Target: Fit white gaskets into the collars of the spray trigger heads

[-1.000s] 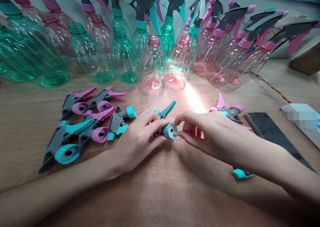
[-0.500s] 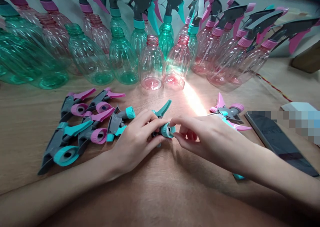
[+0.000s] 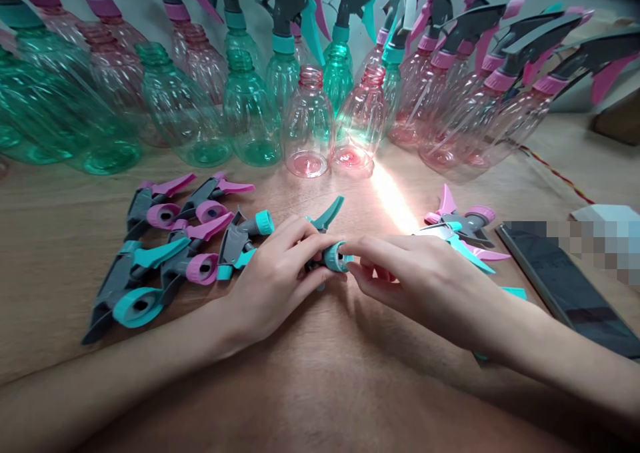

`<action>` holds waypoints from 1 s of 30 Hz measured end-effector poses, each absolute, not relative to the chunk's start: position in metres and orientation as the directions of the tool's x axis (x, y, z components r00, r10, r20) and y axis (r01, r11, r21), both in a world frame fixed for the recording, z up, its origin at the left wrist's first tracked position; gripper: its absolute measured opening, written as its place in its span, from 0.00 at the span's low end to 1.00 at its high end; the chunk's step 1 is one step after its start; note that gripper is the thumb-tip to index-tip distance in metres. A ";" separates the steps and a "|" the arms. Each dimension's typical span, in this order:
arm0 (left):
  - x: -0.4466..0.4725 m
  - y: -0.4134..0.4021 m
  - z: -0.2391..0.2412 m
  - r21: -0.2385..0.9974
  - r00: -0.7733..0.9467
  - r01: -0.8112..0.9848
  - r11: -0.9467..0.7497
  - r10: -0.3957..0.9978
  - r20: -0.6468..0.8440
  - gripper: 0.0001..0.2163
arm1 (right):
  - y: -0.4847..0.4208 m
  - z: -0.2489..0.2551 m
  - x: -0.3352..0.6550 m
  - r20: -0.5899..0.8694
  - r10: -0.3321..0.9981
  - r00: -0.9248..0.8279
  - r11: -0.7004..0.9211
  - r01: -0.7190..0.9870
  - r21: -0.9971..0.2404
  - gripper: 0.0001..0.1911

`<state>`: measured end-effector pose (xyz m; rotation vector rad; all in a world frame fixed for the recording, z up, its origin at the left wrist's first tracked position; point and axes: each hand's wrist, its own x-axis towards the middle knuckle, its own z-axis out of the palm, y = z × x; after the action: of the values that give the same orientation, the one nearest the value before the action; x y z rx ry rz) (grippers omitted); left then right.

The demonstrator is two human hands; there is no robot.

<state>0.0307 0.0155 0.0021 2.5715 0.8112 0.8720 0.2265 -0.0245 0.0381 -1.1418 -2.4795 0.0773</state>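
Note:
My left hand (image 3: 280,273) is closed around a spray trigger head (image 3: 333,256) with a grey body, a teal lever and a teal screw collar. The lever points up past my fingers, and the collar's open end faces right. At that open end the thumb and index finger of my right hand (image 3: 415,266) are pinched together; what they hold, if anything, is too small to make out. Several loose spray heads (image 3: 173,246), pink and teal, lie left of my left hand. More spray heads (image 3: 465,223) lie beyond my right hand, partly hidden by it.
A row of clear pink and green bottles (image 3: 307,133) stands along the back, several fitted with spray heads and several open-topped. On the right lie a dark phone (image 3: 565,290), a white object (image 3: 600,220) partly pixelated, and a red-yellow cable (image 3: 555,173).
My right fingertips have shifted slightly over the collar's opening, which shows less now. The whole view has moved a little, so things on the table appear farther right.

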 end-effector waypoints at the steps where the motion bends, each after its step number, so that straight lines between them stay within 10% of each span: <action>1: 0.031 0.015 0.002 0.445 0.656 0.415 -0.794 0.600 0.459 0.09 | -0.025 0.037 0.226 0.349 0.735 -0.581 0.666 0.715 -0.214 0.10; 30: 0.031 0.014 0.001 0.442 0.679 0.418 -0.794 0.596 0.429 0.12 | -0.026 0.038 0.238 0.181 0.805 -0.566 0.592 0.789 -0.166 0.09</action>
<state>0.0306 0.0144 0.0006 2.5859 0.8040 0.8186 0.2379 -0.0260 0.0376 -1.3171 -2.5846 0.0960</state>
